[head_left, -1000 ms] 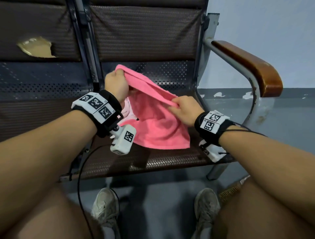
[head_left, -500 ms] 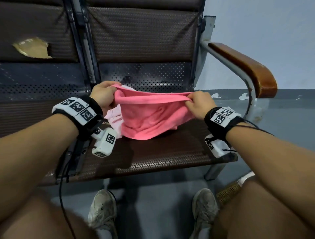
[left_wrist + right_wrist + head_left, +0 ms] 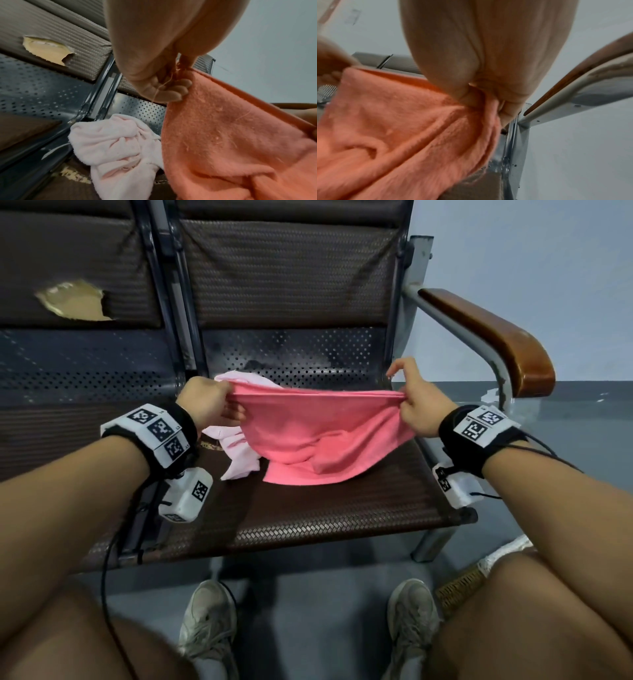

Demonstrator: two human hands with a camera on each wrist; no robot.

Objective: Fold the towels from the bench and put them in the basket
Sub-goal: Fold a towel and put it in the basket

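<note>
Brown woven padding is covering the bench I'm looking down at, with perforated metal showing at the back edge of the seat and a torn patch on the left backrest. Its wooden armrest is sticking out over the right edge. Next in size, the bright pink towel is hanging stretched out above the middle of the right seat, top hem pulled into a fairly straight line, bottom part sagging and touching the padding. I'm pinching one top corner with the left hand, fingers curled tight around the hem, and the left wrist view is showing a loose thread dangling off that corner. The right hand is pinching the opposite top corner between thumb and fingers, with one finger sticking up free. Behind and a bit left of the pink one, a pale pink towel is lying crumpled on the seat near its back left corner, partly hidden. Down by the floor at the right, a small bit of a woven basket is peeking out beside my knee.
</note>
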